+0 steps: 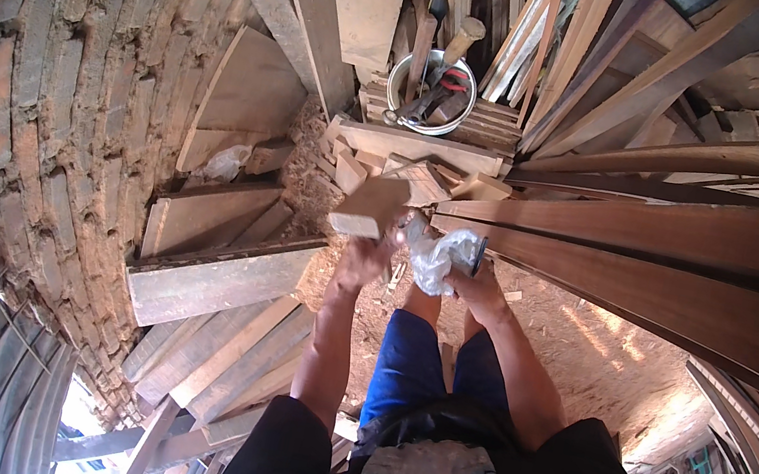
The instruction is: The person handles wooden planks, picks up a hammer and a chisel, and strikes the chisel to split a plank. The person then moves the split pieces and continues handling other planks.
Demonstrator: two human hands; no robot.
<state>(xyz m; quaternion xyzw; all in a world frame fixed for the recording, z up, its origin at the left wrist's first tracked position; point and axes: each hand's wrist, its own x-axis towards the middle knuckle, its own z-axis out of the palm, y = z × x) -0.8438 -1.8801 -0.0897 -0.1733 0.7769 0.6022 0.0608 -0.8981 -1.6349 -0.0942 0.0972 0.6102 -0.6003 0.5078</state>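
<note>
The two hands are near each other at the middle of the view, each closed on something. The left hand (363, 263) grips a wooden block (378, 201), raised in front of the body with its pale end face toward the wearer. The block hides part of the floor behind it, and how the left fingers wrap its underside cannot be made out; the fingertips blur into a bright patch. The right hand (481, 292) is clamped on a crumpled clear bag (441, 260), which hides most of its fingers. A dark strip (481, 253) stands at the bag's right edge; what it is cannot be told. Whether the bag touches the left fingertips is also unclear.

Beyond the hands, offcuts (415, 180) lie in a jumble, some partly covered by others. Behind them stands a white bucket (432, 131) of tools; their handles stick up, but the lower ends are mostly lost inside. Long planks (644, 294) run off to the right, where the dark rim of the lens cuts into the view. To the left, a brick wall (86, 114) curves out of sight. The legs below the blue shorts (405, 353) are largely hidden by the bag and right arm.
</note>
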